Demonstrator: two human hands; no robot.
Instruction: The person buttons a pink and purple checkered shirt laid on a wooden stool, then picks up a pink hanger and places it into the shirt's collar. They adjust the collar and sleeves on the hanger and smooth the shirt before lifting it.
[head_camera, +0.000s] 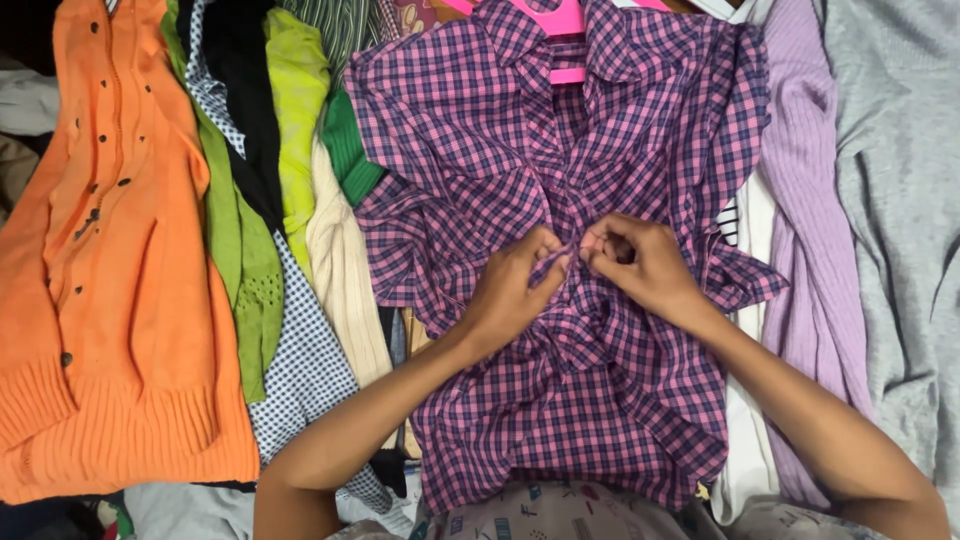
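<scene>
Printed grey cloth (540, 512) sits closest to the lens, bottom centre, partly under the shirt hem. Both forearms come up from there to the middle of the frame.

Left to right:
- orange cardigan (110, 280) with dark buttons, laid flat, far left
- green, black and yellow-green tops (262, 150) overlapping in strips, then a cream knit (345, 270), stacked edge over edge so each one shows
- purple-pink checked shirt (560, 300), centre, on a pink hanger (560, 30), spread on top of the pile so the front is reachable
- left hand (515, 290) pinching the left front edge, fingers closed on the cloth
- right hand (640, 262) pinching the opposite edge, fingers curled tight; the two hands almost touch at the button line, likely pulling the two halves together. Can't tell if a button is between the fingertips.
- lilac ribbed knit (800, 220), then grey top (900, 200), far right
</scene>
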